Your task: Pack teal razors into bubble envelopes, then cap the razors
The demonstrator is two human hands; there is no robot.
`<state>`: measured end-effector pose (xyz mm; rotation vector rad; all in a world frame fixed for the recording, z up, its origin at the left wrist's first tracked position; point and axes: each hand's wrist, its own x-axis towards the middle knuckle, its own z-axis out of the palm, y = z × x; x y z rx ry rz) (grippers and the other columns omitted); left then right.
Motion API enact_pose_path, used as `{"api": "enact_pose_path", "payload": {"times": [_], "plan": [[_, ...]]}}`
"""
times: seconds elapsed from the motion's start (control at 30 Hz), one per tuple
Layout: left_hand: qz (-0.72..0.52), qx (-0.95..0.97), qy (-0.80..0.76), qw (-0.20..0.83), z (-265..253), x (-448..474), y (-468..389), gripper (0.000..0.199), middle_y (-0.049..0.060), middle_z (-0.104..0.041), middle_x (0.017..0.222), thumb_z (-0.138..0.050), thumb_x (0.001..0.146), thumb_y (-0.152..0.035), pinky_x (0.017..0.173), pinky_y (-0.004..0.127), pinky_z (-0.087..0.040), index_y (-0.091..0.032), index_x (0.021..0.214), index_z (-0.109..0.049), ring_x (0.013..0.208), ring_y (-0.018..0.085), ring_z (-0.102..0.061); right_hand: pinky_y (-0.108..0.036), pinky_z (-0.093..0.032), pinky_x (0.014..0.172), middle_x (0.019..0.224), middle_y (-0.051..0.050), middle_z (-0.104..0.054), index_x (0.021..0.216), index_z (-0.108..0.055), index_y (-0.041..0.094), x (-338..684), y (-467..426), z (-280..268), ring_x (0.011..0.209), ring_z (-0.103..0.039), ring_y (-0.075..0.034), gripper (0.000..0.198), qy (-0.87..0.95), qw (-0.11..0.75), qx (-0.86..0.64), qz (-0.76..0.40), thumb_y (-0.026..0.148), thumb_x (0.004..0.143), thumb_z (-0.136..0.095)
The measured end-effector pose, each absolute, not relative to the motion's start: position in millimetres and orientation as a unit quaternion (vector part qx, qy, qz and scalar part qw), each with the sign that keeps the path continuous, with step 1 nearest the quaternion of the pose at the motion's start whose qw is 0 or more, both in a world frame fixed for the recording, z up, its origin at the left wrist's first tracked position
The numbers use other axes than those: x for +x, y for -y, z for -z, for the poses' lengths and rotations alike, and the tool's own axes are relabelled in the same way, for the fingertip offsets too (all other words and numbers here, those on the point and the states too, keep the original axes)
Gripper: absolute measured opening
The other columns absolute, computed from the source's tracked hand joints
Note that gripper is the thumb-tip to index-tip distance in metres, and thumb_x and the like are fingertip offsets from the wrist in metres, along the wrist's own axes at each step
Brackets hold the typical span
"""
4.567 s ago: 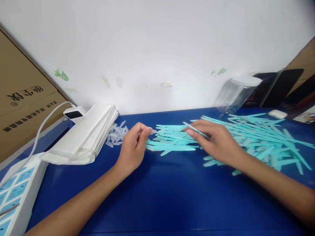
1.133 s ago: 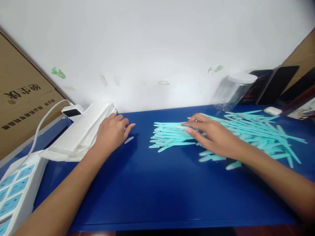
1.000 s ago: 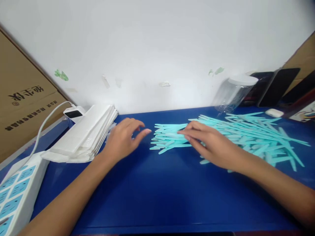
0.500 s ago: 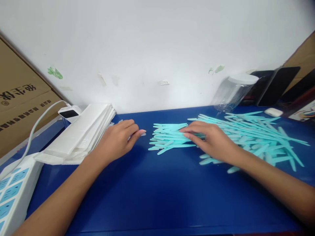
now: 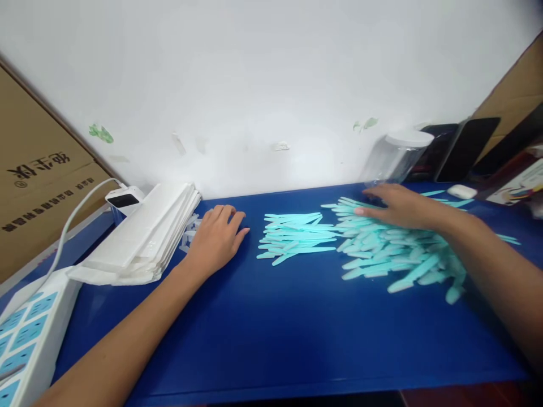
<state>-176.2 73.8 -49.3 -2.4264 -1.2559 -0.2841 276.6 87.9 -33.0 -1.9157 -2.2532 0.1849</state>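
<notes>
My left hand (image 5: 217,234) rests on the blue table with its fingers apart and nothing visible in them. Beside it, partly hidden by the fingers, lie small translucent plastic pieces (image 5: 186,237). Between my hands is a small bunch of thin teal plastic sticks (image 5: 294,234), shaped like eyebrow razors, mostly lying side by side. A larger, tangled pile of the same teal sticks (image 5: 390,254) spreads to the right. Over the back of that pile my right hand (image 5: 396,206) is open, thumb and fingers apart, and its forearm covers part of the pile.
A stack of white paper sleeves (image 5: 139,237) lies left, near a white device with a dark display (image 5: 125,199) and a power strip (image 5: 38,328). Cardboard (image 5: 42,175) stands at the left edge. At the back right are a clear jar (image 5: 394,155), a dark phone (image 5: 466,150) and a white case (image 5: 462,191).
My right hand has left the small teal bunch and moved right over the larger pile. My left hand has gone from a pinch to spread fingers. The large pile has shifted and bunched up.
</notes>
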Motion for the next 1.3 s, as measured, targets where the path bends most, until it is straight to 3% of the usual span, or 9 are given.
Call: {"api": "enact_pose_path", "payload": {"times": [0.23, 0.47, 0.6, 0.83, 0.93, 1.13, 1.3], "plan": [[0.07, -0.855, 0.477, 0.191, 53.5, -193.0, -86.1, 0.029, 0.021, -0.066, 0.122, -0.044, 0.11, -0.024, 0.092, 0.05, -0.049, -0.015, 0.123, -0.068, 0.115, 0.037, -0.058, -0.035, -0.056, 0.076, 0.108, -0.021, -0.081, 0.106, -0.079, 0.014, 278.1, -87.6, 32.1, 0.094, -0.074, -0.029, 0.044, 0.746, 0.091, -0.643, -0.147, 0.057, 0.097, -0.069], [0.086, -0.847, 0.494, 0.175, 54.0, -204.3, -92.9, 0.03, 0.021, -0.066, 0.126, -0.048, 0.109, -0.027, 0.099, 0.051, -0.05, -0.016, 0.128, -0.069, 0.12, 0.038, -0.059, -0.036, -0.049, 0.07, 0.095, -0.017, -0.08, 0.092, -0.079, 0.016, 289.9, -92.6, 34.3, 0.08, -0.069, -0.026, 0.05, 0.762, 0.101, -0.623, -0.145, 0.065, 0.092, -0.073], [0.07, -0.84, 0.506, 0.182, 53.7, -212.0, -95.8, 0.033, 0.022, -0.065, 0.131, -0.045, 0.11, -0.025, 0.099, 0.051, -0.05, -0.017, 0.133, -0.066, 0.125, 0.039, -0.058, -0.036, -0.049, 0.078, 0.103, -0.017, -0.081, 0.094, -0.08, 0.016, 289.8, -91.7, 30.4, 0.09, -0.071, -0.029, 0.035, 0.763, 0.108, -0.625, -0.122, 0.05, 0.098, -0.071], [0.084, -0.847, 0.493, 0.181, 47.8, -209.2, -92.0, 0.035, 0.022, -0.066, 0.135, -0.044, 0.11, -0.026, 0.101, 0.053, -0.051, -0.016, 0.136, -0.065, 0.127, 0.039, -0.058, -0.038, -0.049, 0.081, 0.122, -0.024, -0.079, 0.109, -0.077, 0.014, 275.9, -81.4, 16.5, 0.1, -0.072, -0.034, 0.035, 0.754, 0.135, -0.639, -0.07, 0.046, 0.104, -0.063], [0.131, -0.859, 0.466, 0.167, 44.6, -197.5, -84.9, 0.034, 0.019, -0.069, 0.133, -0.047, 0.11, -0.029, 0.104, 0.052, -0.052, -0.016, 0.137, -0.064, 0.126, 0.037, -0.061, -0.037, -0.048, 0.081, 0.117, -0.021, -0.081, 0.109, -0.076, 0.016, 263.7, -76.0, 12.9, 0.098, -0.072, -0.033, 0.033, 0.766, 0.153, -0.621, -0.057, 0.045, 0.105, -0.061], [0.225, -0.889, 0.388, 0.093, 45.0, -176.5, -68.7, 0.027, 0.013, -0.074, 0.126, -0.053, 0.111, -0.03, 0.108, 0.049, -0.052, -0.019, 0.132, -0.066, 0.122, 0.032, -0.065, -0.033, -0.046, 0.076, 0.086, -0.01, -0.08, 0.102, -0.073, 0.019, 243.5, -66.9, 7.4, 0.08, -0.072, -0.025, 0.028, 0.761, 0.216, -0.609, -0.066, 0.043, 0.106, -0.059], [0.308, -0.87, 0.382, -0.056, 45.0, -160.0, -51.6, 0.027, 0.007, -0.076, 0.114, -0.061, 0.11, -0.037, 0.101, 0.041, -0.055, -0.022, 0.131, -0.067, 0.113, 0.025, -0.068, -0.033, -0.046, 0.072, 0.089, -0.008, -0.079, 0.102, -0.073, 0.021, 216.0, -48.9, 5.9, 0.077, -0.07, -0.024, 0.033, 0.792, 0.284, -0.537, -0.058, 0.051, 0.107, -0.059]]}}
